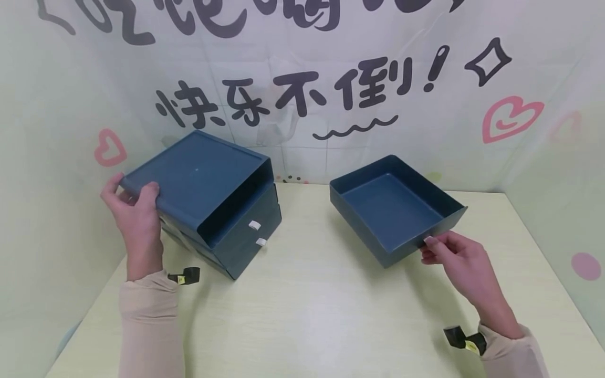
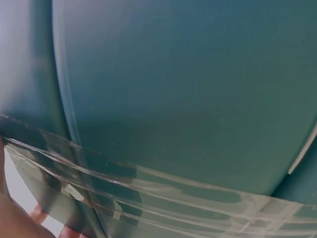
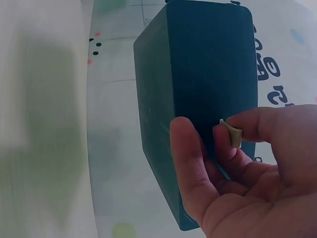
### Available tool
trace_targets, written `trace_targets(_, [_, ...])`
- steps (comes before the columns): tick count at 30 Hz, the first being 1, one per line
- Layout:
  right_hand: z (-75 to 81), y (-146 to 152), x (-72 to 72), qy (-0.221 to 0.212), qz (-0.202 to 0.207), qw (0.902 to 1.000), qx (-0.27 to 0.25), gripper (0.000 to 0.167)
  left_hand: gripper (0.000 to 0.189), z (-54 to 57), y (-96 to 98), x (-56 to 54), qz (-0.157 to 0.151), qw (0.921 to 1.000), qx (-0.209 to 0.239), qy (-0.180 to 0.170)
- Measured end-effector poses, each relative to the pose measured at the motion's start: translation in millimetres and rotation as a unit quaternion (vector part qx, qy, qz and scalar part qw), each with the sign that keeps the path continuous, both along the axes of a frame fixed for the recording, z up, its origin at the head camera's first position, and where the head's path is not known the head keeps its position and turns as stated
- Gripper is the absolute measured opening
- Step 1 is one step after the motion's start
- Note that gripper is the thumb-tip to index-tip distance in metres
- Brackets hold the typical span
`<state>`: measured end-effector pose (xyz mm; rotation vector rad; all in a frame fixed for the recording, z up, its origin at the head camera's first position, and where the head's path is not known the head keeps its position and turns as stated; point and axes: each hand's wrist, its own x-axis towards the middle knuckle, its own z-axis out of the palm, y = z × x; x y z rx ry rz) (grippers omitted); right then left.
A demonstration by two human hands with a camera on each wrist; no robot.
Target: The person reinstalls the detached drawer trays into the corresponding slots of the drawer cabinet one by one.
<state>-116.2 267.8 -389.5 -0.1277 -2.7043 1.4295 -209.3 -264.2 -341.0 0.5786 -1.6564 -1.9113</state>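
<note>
A dark blue drawer cabinet (image 1: 198, 176) stands at the left of the table, its top slot hollow and a closed drawer front with two small pale pull tabs (image 1: 254, 225) below. My left hand (image 1: 137, 218) grips its near left corner, thumb on the top. Clear tape (image 2: 163, 186) runs along the cabinet's side in the left wrist view. At the right, an empty blue drawer (image 1: 389, 205) hangs tilted above the table. Its pale pull tab (image 3: 235, 136) is pinched between thumb and finger of my right hand (image 1: 465, 265); other fingers lie against the drawer's front and underside.
A pale wood-look table (image 1: 312, 315) lies under both. Behind it hangs a white cloth (image 1: 302, 157) with dark writing and pink hearts, and similar pale walls (image 1: 567, 220) close off both sides.
</note>
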Motion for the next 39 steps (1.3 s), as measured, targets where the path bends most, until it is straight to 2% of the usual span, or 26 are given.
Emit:
trace_targets(10, [6.6, 1.4, 4.3, 0.009, 0.021, 0.9997, -0.011, 0.033, 0.059, -2.2, 9.3, -5.8, -0.007, 0.9999, 0.01, -0.01])
trace_targets(16, [7.2, -2.4, 5.7, 0.011, 0.037, 0.9987, -0.035, 0.031, 0.059, 1.7, 10.4, -5.5, -0.005, 0.9998, 0.01, -0.017])
trace_targets(24, [8.1, -18.7, 3.3, 0.016, 0.065, 0.9954, -0.068, 0.03, 0.059, 3.3, 2.5, -2.3, 0.009, 0.9998, 0.017, 0.0])
trace_targets(35, [14.2, -40.5, 2.0, 0.003, 0.091, 0.9928, -0.078, 0.026, 0.058, 1.4, 1.5, -0.8, 0.007, 0.9999, 0.01, -0.004])
trace_targets(39, [19.8, -50.2, 1.4, 0.012, 0.105, 0.9908, -0.084, 0.024, 0.058, 1.5, 1.3, -0.9, 0.006, 0.9999, 0.013, -0.001])
